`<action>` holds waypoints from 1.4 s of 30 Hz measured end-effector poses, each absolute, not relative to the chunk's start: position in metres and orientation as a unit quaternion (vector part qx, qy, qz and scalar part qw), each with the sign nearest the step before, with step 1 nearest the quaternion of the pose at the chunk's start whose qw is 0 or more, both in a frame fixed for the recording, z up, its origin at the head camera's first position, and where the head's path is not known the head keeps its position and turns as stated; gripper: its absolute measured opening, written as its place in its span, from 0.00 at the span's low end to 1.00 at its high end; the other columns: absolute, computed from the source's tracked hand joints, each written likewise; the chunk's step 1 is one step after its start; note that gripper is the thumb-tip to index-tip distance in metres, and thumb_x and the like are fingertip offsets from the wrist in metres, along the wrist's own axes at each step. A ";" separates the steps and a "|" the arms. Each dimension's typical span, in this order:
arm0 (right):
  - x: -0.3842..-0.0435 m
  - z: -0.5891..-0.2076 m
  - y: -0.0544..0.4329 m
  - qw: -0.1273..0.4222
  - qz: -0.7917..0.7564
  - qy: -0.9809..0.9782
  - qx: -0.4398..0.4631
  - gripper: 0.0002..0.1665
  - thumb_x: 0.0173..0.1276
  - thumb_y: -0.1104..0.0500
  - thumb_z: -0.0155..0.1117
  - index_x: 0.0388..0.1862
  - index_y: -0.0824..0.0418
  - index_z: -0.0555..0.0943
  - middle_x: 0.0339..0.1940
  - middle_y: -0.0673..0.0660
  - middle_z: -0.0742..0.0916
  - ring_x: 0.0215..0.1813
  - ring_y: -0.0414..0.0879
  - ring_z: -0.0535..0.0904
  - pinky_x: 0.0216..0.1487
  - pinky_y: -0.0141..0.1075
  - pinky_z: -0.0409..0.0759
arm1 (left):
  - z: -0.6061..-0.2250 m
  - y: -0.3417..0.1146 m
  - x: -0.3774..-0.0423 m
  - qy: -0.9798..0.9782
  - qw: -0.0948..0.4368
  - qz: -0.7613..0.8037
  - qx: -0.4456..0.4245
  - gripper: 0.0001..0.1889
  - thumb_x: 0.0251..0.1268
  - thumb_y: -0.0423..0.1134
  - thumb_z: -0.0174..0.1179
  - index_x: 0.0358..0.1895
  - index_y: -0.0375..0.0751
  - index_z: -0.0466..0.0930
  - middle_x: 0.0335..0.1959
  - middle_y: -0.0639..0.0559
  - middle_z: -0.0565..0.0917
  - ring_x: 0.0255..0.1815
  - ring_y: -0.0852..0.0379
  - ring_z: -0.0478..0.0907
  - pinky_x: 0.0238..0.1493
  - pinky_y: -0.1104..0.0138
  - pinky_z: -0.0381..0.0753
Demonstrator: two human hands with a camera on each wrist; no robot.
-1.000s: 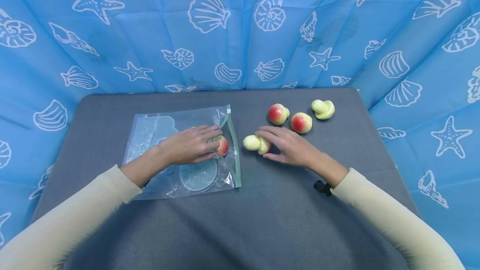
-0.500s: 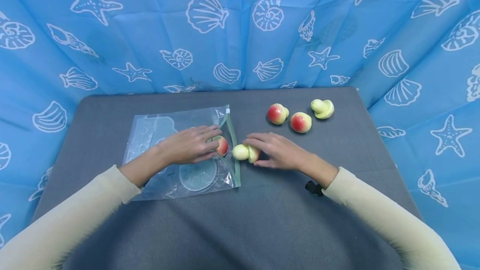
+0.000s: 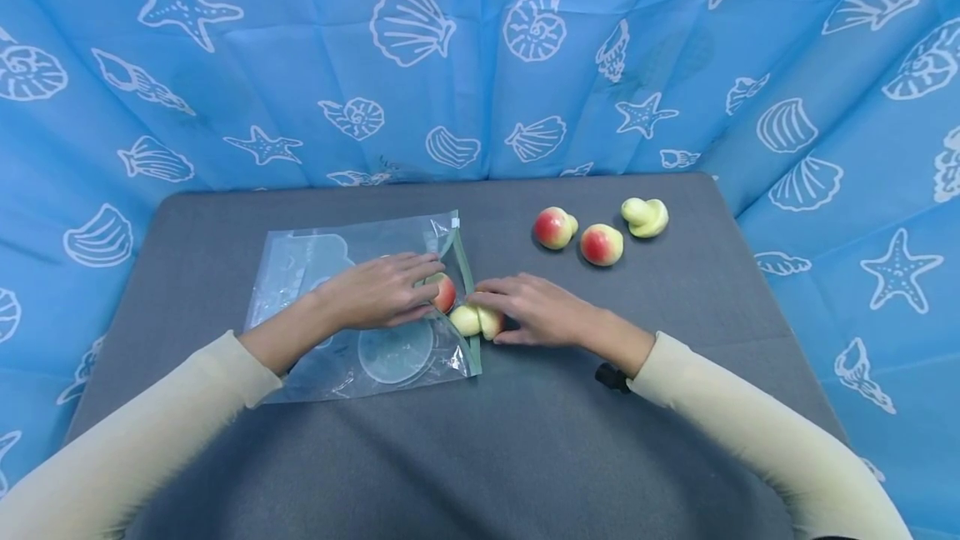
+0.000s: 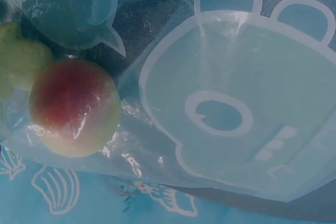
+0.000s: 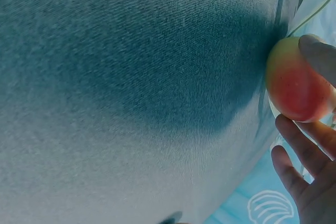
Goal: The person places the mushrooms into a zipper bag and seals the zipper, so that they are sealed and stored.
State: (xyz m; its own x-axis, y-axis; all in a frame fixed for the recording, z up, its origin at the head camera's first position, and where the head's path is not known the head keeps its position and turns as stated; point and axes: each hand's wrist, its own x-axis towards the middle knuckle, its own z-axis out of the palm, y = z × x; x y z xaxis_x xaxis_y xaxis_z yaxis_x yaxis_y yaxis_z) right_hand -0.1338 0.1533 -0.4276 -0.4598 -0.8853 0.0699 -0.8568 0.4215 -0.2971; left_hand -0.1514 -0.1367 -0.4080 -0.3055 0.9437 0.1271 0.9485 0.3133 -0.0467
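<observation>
A clear zip bag point(image 3: 330, 373) with a green-edged mouth lies flat on the table, printed with pale bear and bubble shapes. My left hand point(image 3: 378, 292) pinches the upper layer at its mouth, holding it raised. One red-and-yellow fruit point(image 3: 444, 293) sits inside, near the mouth; it shows through the plastic in the left wrist view. My right hand point(image 3: 536, 308) grips a pear-shaped yellow fruit with a red blush point(image 5: 299, 85), thumb on one side and fingers on the other. That fruit's narrow yellow end point(image 3: 465, 321) is within the bag mouth, beside the first fruit.
Two red-blushed fruits point(image 3: 555, 228) point(image 3: 602, 245) and a knobbed yellow-green one point(image 3: 646, 217) rest at the back right of the grey table point(image 3: 420, 465). A blue curtain point(image 3: 480, 65) with shell and starfish prints hangs behind and beside it.
My right hand has moved left and slightly nearer me, carrying the pear-shaped fruit from beside the bag into its mouth. My left hand and the bag have stayed nearly still.
</observation>
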 end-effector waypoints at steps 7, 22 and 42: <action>-0.134 -0.427 0.146 0.070 -0.140 0.844 -0.514 0.40 0.60 0.51 0.76 0.69 0.58 0.74 0.64 0.61 0.81 0.62 0.53 0.79 0.60 0.51 0.79 | -0.409 -0.138 -0.152 -0.806 0.071 -0.013 -0.587 0.17 0.70 0.44 0.60 0.56 0.39 0.80 0.61 0.35 0.79 0.65 0.39 0.75 0.65 0.50 0.76; -0.141 -0.428 0.148 0.080 -0.175 0.856 -0.480 0.37 0.63 0.50 0.74 0.68 0.60 0.73 0.61 0.58 0.83 0.56 0.48 0.82 0.57 0.44 0.83 | -0.405 -0.136 -0.155 -0.796 0.070 0.007 -0.601 0.18 0.69 0.44 0.62 0.55 0.37 0.80 0.60 0.36 0.80 0.65 0.40 0.74 0.64 0.49 0.77; -0.142 -0.429 0.147 0.101 -0.192 0.862 -0.457 0.35 0.64 0.52 0.73 0.66 0.62 0.75 0.59 0.58 0.84 0.57 0.48 0.83 0.57 0.45 0.83 | -0.407 -0.133 -0.156 -0.786 0.087 0.012 -0.612 0.17 0.69 0.44 0.61 0.54 0.37 0.80 0.59 0.37 0.81 0.65 0.40 0.75 0.63 0.49 0.78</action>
